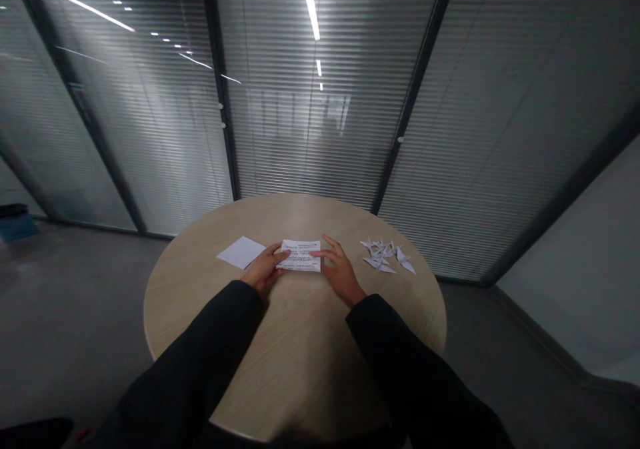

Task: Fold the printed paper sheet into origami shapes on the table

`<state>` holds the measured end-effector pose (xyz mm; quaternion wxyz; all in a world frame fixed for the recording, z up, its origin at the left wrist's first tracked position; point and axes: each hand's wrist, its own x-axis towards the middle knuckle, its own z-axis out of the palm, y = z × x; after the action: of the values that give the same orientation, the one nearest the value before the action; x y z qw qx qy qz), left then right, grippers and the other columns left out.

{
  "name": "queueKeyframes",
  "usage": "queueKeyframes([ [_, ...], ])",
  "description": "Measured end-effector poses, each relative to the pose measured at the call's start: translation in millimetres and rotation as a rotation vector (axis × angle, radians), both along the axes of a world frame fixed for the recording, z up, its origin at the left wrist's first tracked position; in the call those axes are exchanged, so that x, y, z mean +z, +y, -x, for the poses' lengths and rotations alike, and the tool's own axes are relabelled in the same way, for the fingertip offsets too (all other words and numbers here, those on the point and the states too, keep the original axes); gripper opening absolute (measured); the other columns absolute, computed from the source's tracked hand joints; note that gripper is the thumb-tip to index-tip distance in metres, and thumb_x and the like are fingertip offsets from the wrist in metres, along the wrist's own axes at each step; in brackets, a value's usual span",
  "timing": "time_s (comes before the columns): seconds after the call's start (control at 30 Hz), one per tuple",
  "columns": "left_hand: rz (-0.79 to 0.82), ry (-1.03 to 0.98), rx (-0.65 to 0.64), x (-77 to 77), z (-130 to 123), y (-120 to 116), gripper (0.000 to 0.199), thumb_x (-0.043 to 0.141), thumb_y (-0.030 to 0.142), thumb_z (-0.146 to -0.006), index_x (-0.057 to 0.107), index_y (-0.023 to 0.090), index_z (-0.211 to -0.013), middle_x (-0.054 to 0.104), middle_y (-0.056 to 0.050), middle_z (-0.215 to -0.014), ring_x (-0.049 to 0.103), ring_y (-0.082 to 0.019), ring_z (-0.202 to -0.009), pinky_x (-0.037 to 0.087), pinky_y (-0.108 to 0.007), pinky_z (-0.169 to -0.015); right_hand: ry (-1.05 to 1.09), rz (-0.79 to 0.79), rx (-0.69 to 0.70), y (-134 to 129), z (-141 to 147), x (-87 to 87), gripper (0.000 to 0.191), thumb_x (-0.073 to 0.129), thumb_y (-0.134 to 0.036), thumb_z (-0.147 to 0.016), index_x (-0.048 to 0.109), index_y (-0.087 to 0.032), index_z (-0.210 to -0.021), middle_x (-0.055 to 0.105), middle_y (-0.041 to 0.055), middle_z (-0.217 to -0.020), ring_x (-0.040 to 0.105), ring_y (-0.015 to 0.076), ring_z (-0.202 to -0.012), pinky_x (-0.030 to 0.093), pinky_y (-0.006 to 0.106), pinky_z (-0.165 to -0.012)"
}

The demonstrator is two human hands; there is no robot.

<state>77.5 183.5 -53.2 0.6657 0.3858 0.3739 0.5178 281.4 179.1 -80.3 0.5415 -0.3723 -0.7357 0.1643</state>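
Observation:
A small white sheet of paper (301, 262) with lines of dark writing is between my hands, just above or on the round table. My left hand (264, 267) grips its left edge, thumb on top. At the right edge, my right hand (340, 272) has one digit laid over the writing, while another finger sticks out past the upper corner; whatever fingers are under the sheet are hidden. A blank white square of paper (241, 253) lies flat beside my left hand. To the right of my right hand sits a loose cluster of several folded paper cranes (381, 252).
The round wooden table (295, 342) has its far edge close to glass panels with blinds (320, 135). A blue bin (17, 225) stands on the floor at far left. At right is a white wall (585, 269).

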Motion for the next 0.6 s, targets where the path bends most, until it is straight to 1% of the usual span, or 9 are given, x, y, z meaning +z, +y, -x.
queueKeyframes([
  [0.07, 0.01, -0.013, 0.027, -1.9, 0.5, 1.1, 0.047, 0.061, 0.003, -0.08, 0.054, 0.013, -0.126, 0.069, -0.011, -0.096, 0.068, -0.018, -0.081, 0.058, -0.03, -0.075, 0.037, 0.01, -0.01, -0.4, -0.4, 2.3, 0.014, 0.065, -0.031, -0.081, 0.075, -0.024, -0.087, 0.05, 0.008, -0.139, 0.047, 0.0239, -0.127, 0.034, 0.041, -0.108],
  [0.1, 0.005, -0.01, 0.036, -3.0, 0.4, 1.9, 0.048, 0.063, 0.006, -0.079, 0.054, 0.014, -0.126, 0.068, -0.01, -0.098, 0.068, -0.018, -0.084, 0.057, -0.031, -0.078, 0.061, 0.017, -0.013, -0.4, -0.6, 3.3, 0.014, 0.066, -0.033, -0.08, 0.075, -0.023, -0.083, 0.054, 0.0089, -0.135, 0.05, 0.0244, -0.125, 0.035, 0.041, -0.108],
  [0.13, -0.009, 0.003, 0.04, -4.1, 0.1, 2.5, 0.043, 0.064, 0.01, -0.08, 0.057, 0.014, -0.122, 0.068, -0.011, -0.099, 0.067, -0.018, -0.087, 0.055, -0.031, -0.081, 0.087, 0.031, -0.016, -0.4, -0.8, 4.0, 0.015, 0.066, -0.035, -0.08, 0.074, -0.023, -0.082, 0.059, 0.0095, -0.128, 0.053, 0.0246, -0.121, 0.036, 0.042, -0.106],
  [0.2, -0.06, 0.042, 0.02, -5.7, -1.2, 3.2, 0.03, 0.063, 0.028, -0.084, 0.066, 0.012, -0.109, 0.068, -0.013, -0.103, 0.065, -0.02, -0.093, 0.051, -0.032, -0.087, 0.141, 0.1, -0.016, -0.2, -1.1, 4.8, 0.02, 0.066, -0.04, -0.08, 0.073, -0.021, -0.082, 0.068, 0.0092, -0.11, 0.06, 0.0245, -0.107, 0.042, 0.04, -0.099],
  [0.23, -0.092, 0.059, -0.005, -5.9, -2.0, 3.2, 0.034, 0.06, 0.039, -0.085, 0.068, 0.012, -0.103, 0.068, -0.014, -0.105, 0.064, -0.021, -0.097, 0.049, -0.033, -0.09, 0.168, 0.152, -0.013, -0.1, -1.2, 5.0, 0.023, 0.065, -0.042, -0.08, 0.072, -0.02, -0.082, 0.071, 0.008, -0.1, 0.063, 0.024, -0.099, 0.045, 0.039, -0.093],
  [0.3, -0.152, 0.075, -0.066, -5.3, -3.3, 2.1, 0.05, 0.054, 0.057, -0.084, 0.07, 0.012, -0.098, 0.069, -0.016, -0.108, 0.062, -0.024, -0.102, 0.045, -0.036, -0.093, 0.223, 0.253, -0.008, -0.4, -1.4, 5.3, 0.028, 0.065, -0.046, -0.079, 0.071, -0.019, -0.08, 0.071, 0.0051, -0.084, 0.065, 0.0226, -0.084, 0.049, 0.034, -0.079],
  [0.37, -0.198, 0.084, -0.104, -3.9, -3.8, 0.5, 0.059, 0.054, 0.065, -0.079, 0.071, 0.012, -0.099, 0.069, -0.017, -0.109, 0.062, -0.026, -0.102, 0.043, -0.038, -0.094, 0.267, 0.306, -0.001, -1.0, -1.4, 5.7, 0.031, 0.065, -0.049, -0.077, 0.069, -0.018, -0.076, 0.069, 0.0031, -0.077, 0.064, 0.0213, -0.076, 0.048, 0.031, -0.071],
  [0.47, -0.248, 0.14, -0.124, -3.3, -2.5, -0.8, 0.053, 0.066, 0.059, -0.073, 0.071, 0.012, -0.098, 0.071, -0.015, -0.103, 0.064, -0.025, -0.094, 0.045, -0.035, -0.087, 0.294, 0.326, 0.011, -1.8, -1.0, 6.5, 0.033, 0.066, -0.051, -0.075, 0.068, -0.018, -0.074, 0.068, 0.0023, -0.075, 0.063, 0.0201, -0.073, 0.047, 0.029, -0.068],
  [0.6, -0.272, 0.214, -0.106, -6.7, -0.2, 1.5, 0.044, 0.078, 0.046, -0.066, 0.072, 0.012, -0.093, 0.072, -0.012, -0.093, 0.064, -0.021, -0.079, 0.046, -0.031, -0.075, 0.323, 0.36, 0.036, -1.3, 0.1, 5.9, 0.034, 0.068, -0.052, -0.073, 0.069, -0.018, -0.078, 0.07, 0.0035, -0.079, 0.064, 0.0216, -0.076, 0.048, 0.031, -0.071],
])
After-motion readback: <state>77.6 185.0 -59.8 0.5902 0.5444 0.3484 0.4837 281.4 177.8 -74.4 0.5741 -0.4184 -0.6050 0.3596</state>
